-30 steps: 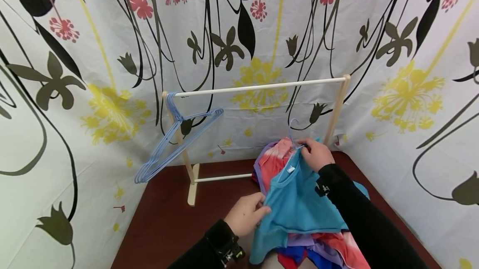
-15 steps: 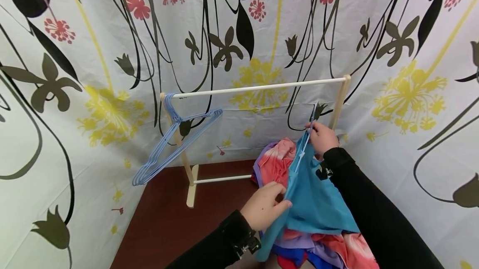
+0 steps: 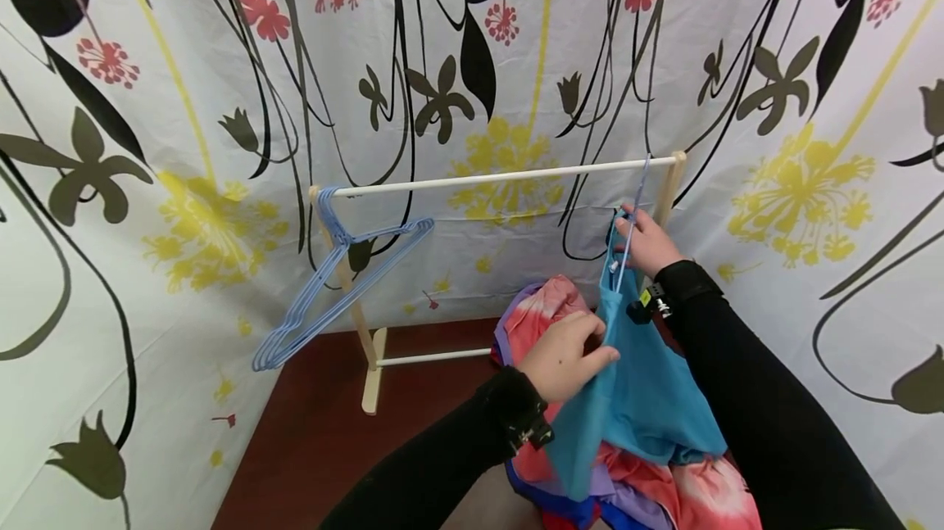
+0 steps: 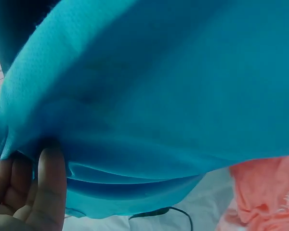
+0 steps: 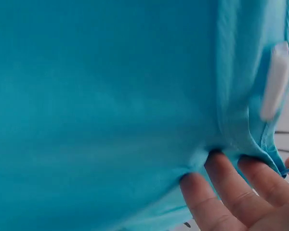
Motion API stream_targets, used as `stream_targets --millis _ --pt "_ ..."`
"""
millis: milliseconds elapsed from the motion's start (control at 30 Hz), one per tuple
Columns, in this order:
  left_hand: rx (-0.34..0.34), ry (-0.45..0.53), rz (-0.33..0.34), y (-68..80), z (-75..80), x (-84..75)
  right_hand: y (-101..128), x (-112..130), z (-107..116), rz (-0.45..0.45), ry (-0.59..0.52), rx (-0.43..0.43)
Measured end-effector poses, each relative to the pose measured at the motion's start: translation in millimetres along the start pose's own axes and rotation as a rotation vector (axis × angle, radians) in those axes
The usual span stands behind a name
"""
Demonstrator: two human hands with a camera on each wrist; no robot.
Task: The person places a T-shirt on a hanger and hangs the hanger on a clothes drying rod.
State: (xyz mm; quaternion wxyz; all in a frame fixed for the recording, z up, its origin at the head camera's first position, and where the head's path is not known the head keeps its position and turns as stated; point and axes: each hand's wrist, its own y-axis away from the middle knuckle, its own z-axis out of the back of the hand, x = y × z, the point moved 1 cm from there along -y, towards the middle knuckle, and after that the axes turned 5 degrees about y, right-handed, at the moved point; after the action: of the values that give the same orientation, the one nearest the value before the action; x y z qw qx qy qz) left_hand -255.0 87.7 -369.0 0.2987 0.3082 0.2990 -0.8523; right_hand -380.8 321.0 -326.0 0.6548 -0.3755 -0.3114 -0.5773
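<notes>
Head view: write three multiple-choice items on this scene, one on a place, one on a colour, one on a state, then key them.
1. Where do the empty blue hangers hang?
A. left end of the rail
B. middle of the rail
C. on the table

2. What colour is the shirt that both hands hold?
A. red
B. turquoise
C. white

3. How is the left hand?
A. flat on the table
B. hanging idle
C. pinching the shirt's edge

Key: 1 A, they bunch by the left post of the wooden rack; 2 B, the wrist views fill with turquoise cloth; 3 C, its fingers close on the fabric while the right hand has its grip at the hanger's neck.
</notes>
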Motion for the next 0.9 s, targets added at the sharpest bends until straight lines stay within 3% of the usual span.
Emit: stream_targets --millis 100,233,400,500,800,900 --pt "0.005 -0.018 -0.029 -14.7 -2.3 -2.1 -1.9 -1.7 10.2 -0.009 -0.049 0.001" --pt "-0.007 -0.027 -0.035 -26.1 -2.6 -0.7 -9.6 -1.3 11.3 0.016 0.023 -0.039" --pt "-0.047 -0.04 0.006 -32.1 -2.0 5.3 -20.4 0.6 -4.8 0.048 0.14 -0.057" --pt "-0.042 -0.05 0.021 -38.4 -8.1 7.0 -21.1 -7.2 -4.6 0.053 0.194 -0.084" --pt "-0.027 -0.085 -0.021 -70.2 -29.9 2.2 -19.1 -33.0 23.2 0.056 0.301 -0.106" --pt "-0.037 -0.097 -0.025 -75.2 -35.4 2.1 -20.0 -39.7 22.6 0.075 0.313 -0.11"
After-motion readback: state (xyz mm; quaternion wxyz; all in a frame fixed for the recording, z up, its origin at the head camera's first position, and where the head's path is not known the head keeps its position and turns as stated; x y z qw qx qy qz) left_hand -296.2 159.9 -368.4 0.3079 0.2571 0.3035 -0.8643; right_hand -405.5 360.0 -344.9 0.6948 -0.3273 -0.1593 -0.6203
